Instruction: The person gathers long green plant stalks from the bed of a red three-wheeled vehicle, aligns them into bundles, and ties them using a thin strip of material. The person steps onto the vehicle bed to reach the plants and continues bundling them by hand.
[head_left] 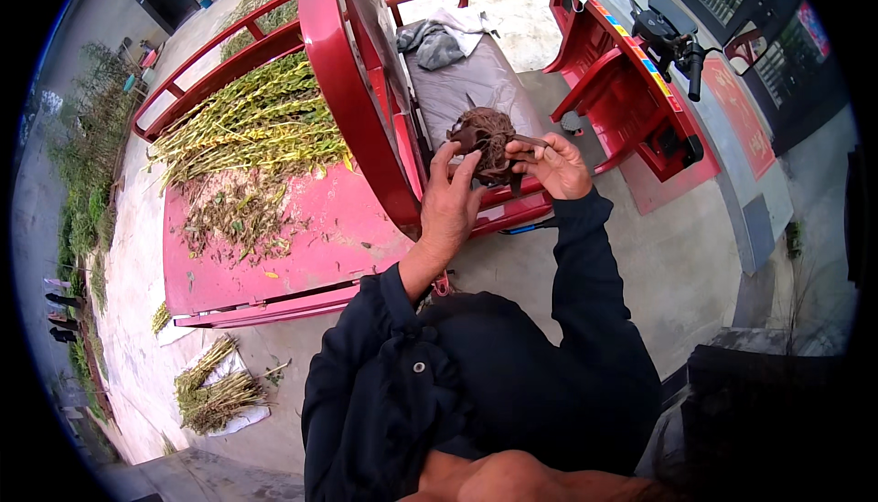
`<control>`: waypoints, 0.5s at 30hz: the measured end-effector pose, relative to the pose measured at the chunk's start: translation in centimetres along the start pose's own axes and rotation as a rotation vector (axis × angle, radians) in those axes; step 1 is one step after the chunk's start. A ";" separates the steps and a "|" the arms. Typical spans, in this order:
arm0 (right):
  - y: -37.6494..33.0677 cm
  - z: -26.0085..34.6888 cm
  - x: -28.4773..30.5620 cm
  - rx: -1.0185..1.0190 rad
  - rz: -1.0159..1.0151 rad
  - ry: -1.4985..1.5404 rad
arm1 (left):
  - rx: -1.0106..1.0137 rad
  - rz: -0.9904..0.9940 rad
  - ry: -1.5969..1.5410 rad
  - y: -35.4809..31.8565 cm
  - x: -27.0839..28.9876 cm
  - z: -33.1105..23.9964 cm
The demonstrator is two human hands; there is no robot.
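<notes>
Both my hands hold a tangled brown ball of cord or strap (pixel 487 136) in front of me, above the seat of a red three-wheeled cart. My left hand (pixel 451 200) grips its lower left side with fingers curled up onto it. My right hand (pixel 555 165) pinches a flat brown strand coming off the ball's right side. Dark sleeves cover both forearms.
The red cart's open bed (pixel 302 237) lies to my left, holding a heap of green plant stalks (pixel 251 122) and dry litter. Its grey seat (pixel 466 81) carries a crumpled cloth. The handlebars (pixel 672 31) are at the upper right. More stalk bundles (pixel 215 392) lie on the concrete ground.
</notes>
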State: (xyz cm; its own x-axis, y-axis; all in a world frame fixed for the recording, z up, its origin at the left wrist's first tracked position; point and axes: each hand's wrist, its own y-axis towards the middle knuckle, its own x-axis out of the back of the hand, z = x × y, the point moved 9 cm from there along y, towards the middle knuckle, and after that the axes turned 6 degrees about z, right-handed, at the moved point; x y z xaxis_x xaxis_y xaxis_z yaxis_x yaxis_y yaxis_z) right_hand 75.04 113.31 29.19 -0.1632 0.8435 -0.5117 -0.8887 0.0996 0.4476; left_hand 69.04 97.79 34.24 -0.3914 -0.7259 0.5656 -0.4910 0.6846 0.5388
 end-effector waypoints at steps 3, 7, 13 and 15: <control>-0.9 0.9 -0.8 0.006 -0.058 0.095 | -0.001 -0.094 -0.197 -0.8 -0.5 0.4; -2.7 -0.4 3.8 -0.032 -0.357 -0.125 | 0.329 -0.152 -0.983 -1.4 -2.6 3.6; -3.3 -1.3 1.6 -0.081 -0.217 -0.382 | 0.587 -0.105 -1.203 -1.2 -4.2 4.3; -2.4 -1.5 -1.0 -0.057 -0.110 -0.586 | 0.518 -0.011 -0.949 -0.3 -4.8 3.9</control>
State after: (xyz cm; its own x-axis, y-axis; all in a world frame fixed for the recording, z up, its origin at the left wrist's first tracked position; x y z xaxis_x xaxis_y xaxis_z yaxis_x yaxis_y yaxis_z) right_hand 76.63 111.43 27.51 0.1806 0.9820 -0.0557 -0.9111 0.1883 0.3667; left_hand 68.03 100.78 28.87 -0.7188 -0.6399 -0.2718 -0.6803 0.7279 0.0854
